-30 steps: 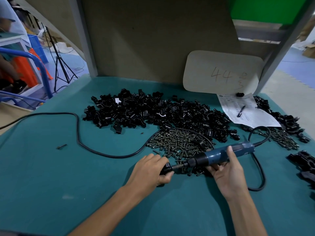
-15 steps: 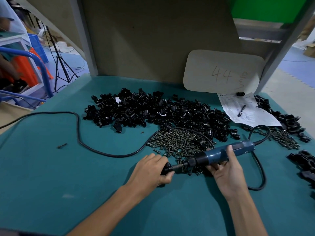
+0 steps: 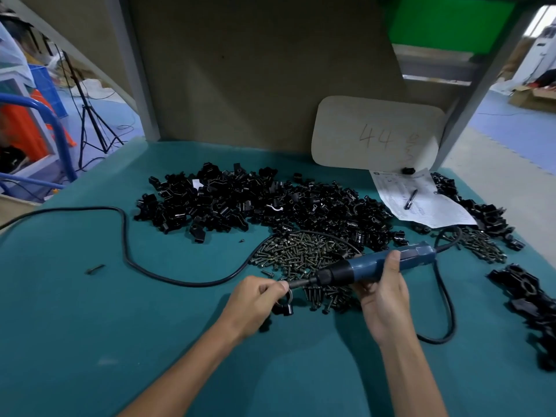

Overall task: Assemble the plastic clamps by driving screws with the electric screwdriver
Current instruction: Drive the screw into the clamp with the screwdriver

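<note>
Left hand (image 3: 255, 299) hides clamp (image 3: 284, 308) top; screwdriver (image 3: 370, 267) tip unseen.

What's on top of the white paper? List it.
A dark pen lies on the paper; a small black part sits at its far edge. Whatever the sheet covers is hidden.

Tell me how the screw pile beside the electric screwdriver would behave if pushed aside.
It would probably scatter, not slide as one: the screws lie loose. Single ones may roll; their shanks look round. The teal mat looks soft, so expect some drag.
</note>
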The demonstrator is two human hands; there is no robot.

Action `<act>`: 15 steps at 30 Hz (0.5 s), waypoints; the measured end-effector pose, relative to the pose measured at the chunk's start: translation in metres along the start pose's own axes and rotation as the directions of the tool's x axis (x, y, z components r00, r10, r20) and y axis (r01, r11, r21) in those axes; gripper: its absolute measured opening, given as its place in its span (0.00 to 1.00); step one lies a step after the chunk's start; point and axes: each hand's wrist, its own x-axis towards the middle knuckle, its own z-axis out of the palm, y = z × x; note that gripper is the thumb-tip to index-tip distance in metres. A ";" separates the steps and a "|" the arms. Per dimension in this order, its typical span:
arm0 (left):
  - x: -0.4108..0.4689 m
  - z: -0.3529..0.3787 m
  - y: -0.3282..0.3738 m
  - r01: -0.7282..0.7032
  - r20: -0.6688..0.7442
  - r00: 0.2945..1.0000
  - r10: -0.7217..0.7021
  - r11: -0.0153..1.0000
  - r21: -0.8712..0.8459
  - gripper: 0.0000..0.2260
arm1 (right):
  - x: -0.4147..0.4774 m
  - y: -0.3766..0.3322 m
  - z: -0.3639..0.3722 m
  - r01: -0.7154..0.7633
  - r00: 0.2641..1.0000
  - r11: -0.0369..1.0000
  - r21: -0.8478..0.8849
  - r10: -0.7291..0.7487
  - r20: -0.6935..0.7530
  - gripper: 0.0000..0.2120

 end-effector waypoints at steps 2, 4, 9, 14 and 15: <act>0.000 -0.007 -0.002 0.035 0.028 0.999 -0.031 0.988 -0.152 0.24 | 0.006 -0.005 0.003 -0.006 0.996 1.000 0.000 0.006 -0.091 0.32; -0.002 -0.012 -0.004 0.049 0.008 0.999 -0.049 0.969 -0.243 0.23 | 0.015 -0.018 -0.004 0.008 0.991 0.993 -0.117 -0.024 -0.135 0.31; 0.004 0.005 -0.006 -0.043 -0.078 0.997 0.030 0.983 -0.176 0.24 | 0.013 -0.030 -0.038 0.001 0.989 0.655 -0.756 -0.114 -0.098 0.27; 0.012 0.031 0.003 -0.039 -0.128 0.991 0.030 0.997 -0.061 0.09 | -0.014 -0.028 -0.048 0.054 0.942 0.074 -0.996 -0.334 0.026 0.28; 0.013 0.036 0.008 -0.042 -0.145 0.989 0.034 0.998 -0.051 0.08 | -0.021 -0.030 -0.043 0.126 0.911 0.053 -0.991 -0.401 0.095 0.27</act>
